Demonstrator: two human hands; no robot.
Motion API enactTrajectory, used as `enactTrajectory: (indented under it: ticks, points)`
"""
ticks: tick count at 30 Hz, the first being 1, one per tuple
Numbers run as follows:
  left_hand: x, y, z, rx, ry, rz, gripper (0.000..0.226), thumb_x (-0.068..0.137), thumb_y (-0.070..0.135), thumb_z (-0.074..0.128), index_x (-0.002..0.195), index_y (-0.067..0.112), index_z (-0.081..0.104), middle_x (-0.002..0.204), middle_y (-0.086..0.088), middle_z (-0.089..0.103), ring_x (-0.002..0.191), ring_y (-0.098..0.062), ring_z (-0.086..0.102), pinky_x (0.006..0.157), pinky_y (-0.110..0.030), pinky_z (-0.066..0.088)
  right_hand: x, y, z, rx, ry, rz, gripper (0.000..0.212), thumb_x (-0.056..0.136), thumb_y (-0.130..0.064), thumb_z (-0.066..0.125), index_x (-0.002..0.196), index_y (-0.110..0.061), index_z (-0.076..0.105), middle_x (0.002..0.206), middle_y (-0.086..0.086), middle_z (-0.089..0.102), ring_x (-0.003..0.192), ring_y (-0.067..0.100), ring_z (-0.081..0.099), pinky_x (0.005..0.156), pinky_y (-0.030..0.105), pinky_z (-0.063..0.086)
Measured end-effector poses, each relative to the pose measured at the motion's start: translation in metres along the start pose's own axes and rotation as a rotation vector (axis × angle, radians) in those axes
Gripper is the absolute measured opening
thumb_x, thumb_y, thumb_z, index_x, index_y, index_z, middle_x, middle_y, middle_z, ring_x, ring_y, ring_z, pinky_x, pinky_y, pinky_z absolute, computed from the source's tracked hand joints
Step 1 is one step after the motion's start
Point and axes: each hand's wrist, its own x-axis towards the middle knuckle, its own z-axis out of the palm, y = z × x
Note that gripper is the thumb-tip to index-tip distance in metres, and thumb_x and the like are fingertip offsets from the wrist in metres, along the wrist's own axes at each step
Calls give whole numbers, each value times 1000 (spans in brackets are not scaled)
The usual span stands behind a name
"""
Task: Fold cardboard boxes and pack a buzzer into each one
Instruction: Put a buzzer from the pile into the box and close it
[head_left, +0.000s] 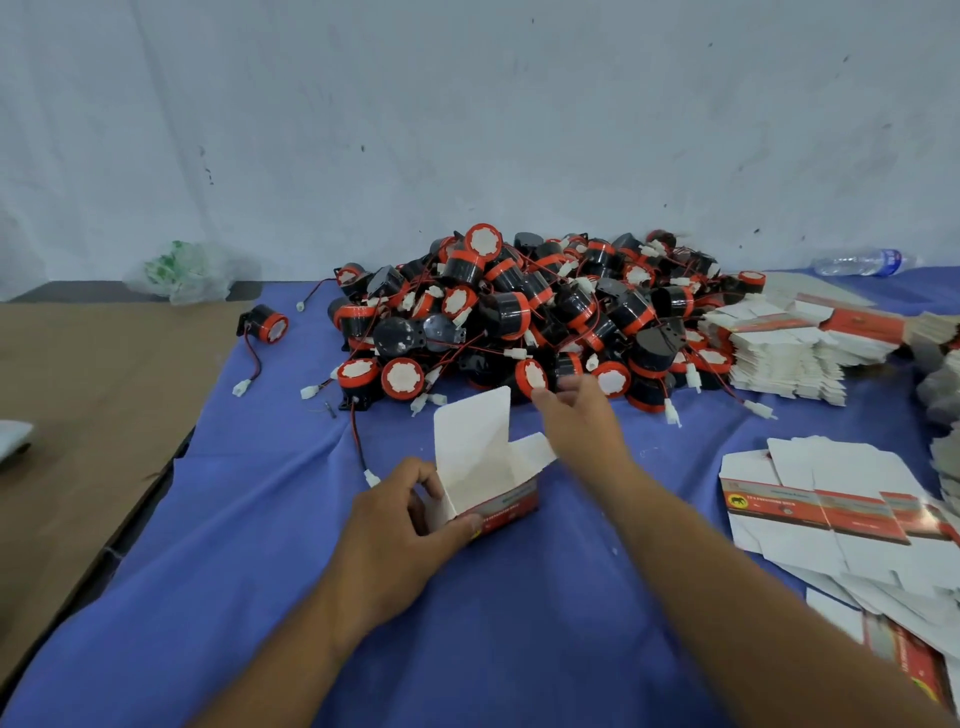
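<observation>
A small folded cardboard box (488, 483), white inside with a red printed band, stands open-topped on the blue cloth with its lid flap up. My left hand (400, 525) grips its near left corner, thumb on the front. My right hand (576, 415) reaches past the box to the near edge of the buzzer pile (545, 312), fingers spread and blurred at a black-and-orange buzzer (532, 378); I cannot tell whether they hold it. The box looks empty inside.
Flat unfolded boxes lie at the right (831, 509) and in a stack at the back right (789, 348). One loose buzzer (265, 325) sits at the cloth's left edge. Brown cardboard (93, 395) covers the left. A water bottle (862, 262) and plastic bag (182, 273) lie by the wall.
</observation>
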Motion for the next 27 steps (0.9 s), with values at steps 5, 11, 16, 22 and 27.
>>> enactTrajectory:
  ticks: [5, 11, 16, 22, 27]
  points:
    - [0, -5, -2, 33, 15, 14, 36, 72, 41, 81, 88, 32, 50, 91, 8, 56, 79, -1, 49, 65, -12, 41, 61, 4, 22, -390, -177, -113, 69, 98, -41, 60, 155, -22, 27, 138, 18, 53, 114, 39, 56, 80, 36, 42]
    - [3, -11, -1, 21, -5, 42, 41, 66, 54, 73, 95, 38, 48, 103, 13, 49, 96, 2, 47, 80, -14, 39, 61, 3, 20, 19, -93, -25, 30, 93, -36, 68, 115, -17, 60, 111, 14, 65, 84, 26, 60, 66, 35, 49]
    - [2, -14, 1, -23, -48, 54, 43, 66, 64, 66, 99, 44, 47, 104, 24, 53, 96, -2, 52, 78, -21, 47, 19, -14, -48, 660, -197, 268, 34, 96, -40, 54, 109, -10, 63, 75, 15, 65, 49, 15, 47, 43, 25, 38]
    - [2, -9, 0, -59, -115, 40, 50, 63, 67, 67, 106, 52, 46, 109, 30, 55, 100, 0, 57, 77, -19, 52, -33, -26, -107, 1029, -355, 92, 39, 95, -43, 51, 111, -13, 71, 88, 12, 63, 55, 15, 48, 46, 22, 44]
    - [-1, -5, -1, 10, -187, 96, 54, 64, 67, 65, 112, 47, 49, 122, 44, 42, 114, 13, 45, 89, -6, 40, -59, -24, -93, 649, -336, -251, 42, 79, -10, 68, 118, -24, 61, 104, -2, 72, 82, 18, 66, 63, 22, 53]
